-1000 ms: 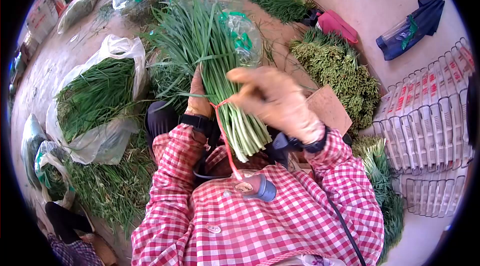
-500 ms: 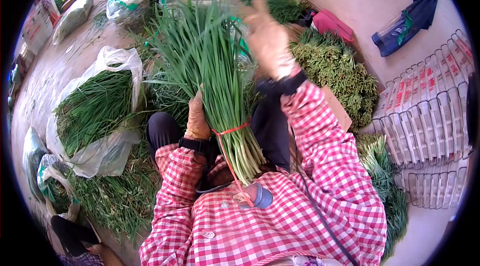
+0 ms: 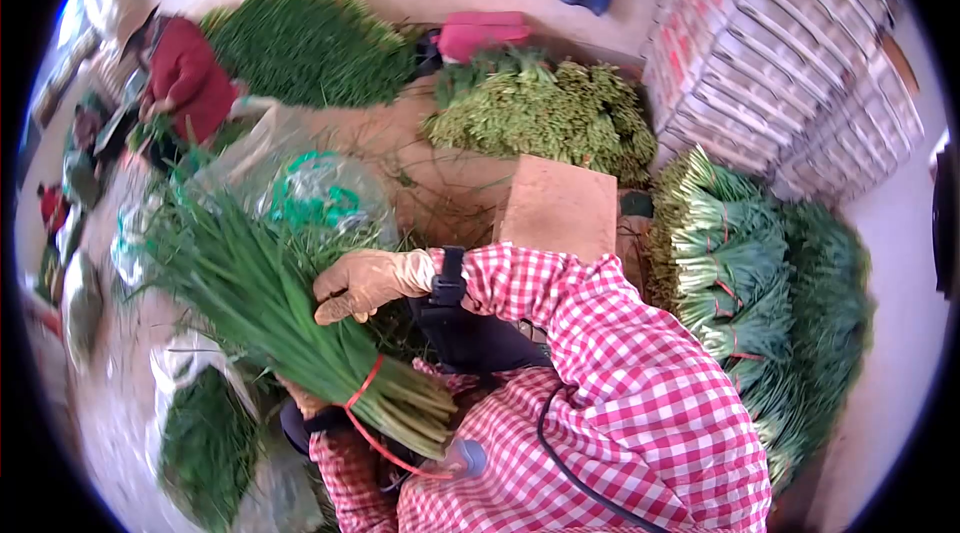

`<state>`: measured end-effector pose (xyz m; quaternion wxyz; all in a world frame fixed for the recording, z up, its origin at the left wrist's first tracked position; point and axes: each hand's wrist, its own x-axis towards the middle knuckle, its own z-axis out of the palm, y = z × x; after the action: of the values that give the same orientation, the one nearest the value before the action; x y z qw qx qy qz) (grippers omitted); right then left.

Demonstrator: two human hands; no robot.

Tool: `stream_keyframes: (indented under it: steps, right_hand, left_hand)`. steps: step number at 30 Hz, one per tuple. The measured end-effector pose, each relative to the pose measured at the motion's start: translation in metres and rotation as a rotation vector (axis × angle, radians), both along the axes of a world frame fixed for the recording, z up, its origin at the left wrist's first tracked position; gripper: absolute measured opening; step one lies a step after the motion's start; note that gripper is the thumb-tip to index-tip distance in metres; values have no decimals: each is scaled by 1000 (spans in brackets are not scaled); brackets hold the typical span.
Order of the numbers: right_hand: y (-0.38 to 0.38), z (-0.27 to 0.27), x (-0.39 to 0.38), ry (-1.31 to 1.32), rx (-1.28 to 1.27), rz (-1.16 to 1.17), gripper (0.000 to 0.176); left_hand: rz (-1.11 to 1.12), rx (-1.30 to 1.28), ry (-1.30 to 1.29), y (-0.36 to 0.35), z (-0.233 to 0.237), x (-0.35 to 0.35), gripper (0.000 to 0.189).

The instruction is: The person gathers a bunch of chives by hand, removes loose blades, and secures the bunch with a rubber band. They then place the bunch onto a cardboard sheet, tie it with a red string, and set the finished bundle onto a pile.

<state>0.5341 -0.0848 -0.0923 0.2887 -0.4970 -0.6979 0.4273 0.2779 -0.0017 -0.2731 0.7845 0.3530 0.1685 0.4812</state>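
Note:
A large bundle of long green chives (image 3: 270, 283) leans across my lap, its leaves toward the upper left and pale cut stems toward my chest. A red band (image 3: 366, 381) circles it near the stems and stretches on to a blue-grey round piece (image 3: 467, 459) at my front. My left hand (image 3: 303, 399) holds the bundle from beneath, mostly hidden by it. My right hand (image 3: 372, 285), in a tan glove, rests against the right side of the leaves, thumb and fingers apart.
Tied bundles (image 3: 735, 273) are stacked at right, beside wired white crates (image 3: 770, 63). A cardboard box (image 3: 558, 208) stands ahead, with more greens (image 3: 550, 118) behind it. Plastic bags (image 3: 330, 188) lie ahead and left. A person in red (image 3: 185, 73) works at upper left.
My view has turned right. My right hand, raised and blurred before beside the leaf tops, is now down against the bundle's side. The bundle leans further left in view.

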Motion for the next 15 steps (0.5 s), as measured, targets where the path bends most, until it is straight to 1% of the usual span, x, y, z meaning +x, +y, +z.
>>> stream_keyframes:
  steps: [2,4,5,6,7,8,9,10,11,12,13,14,15]
  right_hand:
    - [5,2,14,-55,-68,106,42]
    - [16,-18,16,-297,478,30,33]
    - [15,-10,18,-416,744,-12,29]
    - [18,-2,26,-607,787,-142,15]
    - [51,-29,47,-490,970,-415,13]
    - [80,-40,78,-916,830,-657,15]
    - [69,-27,95,-905,719,-882,12]
    - [100,-66,114,-1013,692,-1044,11]
    - [76,-49,116,-909,510,-1025,11]
    - [45,-37,107,-664,302,-865,16]
    - [15,-16,89,-385,92,-660,23]
    - [-5,-12,68,-192,-77,-493,31]
    - [0,-64,66,-20,-47,-222,45]
  left_hand:
    - [-91,-48,-18,1,19,-5,55]
    - [-196,-70,-17,1,33,-11,56]
    - [-273,-69,-11,2,47,-11,57]
    - [-369,-55,-13,2,57,-11,57]
    - [-466,-43,-13,1,69,-8,57]
    - [-531,-22,-4,0,83,2,58]
    - [-404,9,132,-9,103,17,54]
    - [-282,-136,154,-18,120,33,50]
    - [-201,405,496,1,107,29,44]
    - [-26,311,451,12,92,32,34]
    - [151,231,403,14,95,44,26]
    - [226,112,380,12,111,59,29]
    - [303,191,447,8,116,65,32]
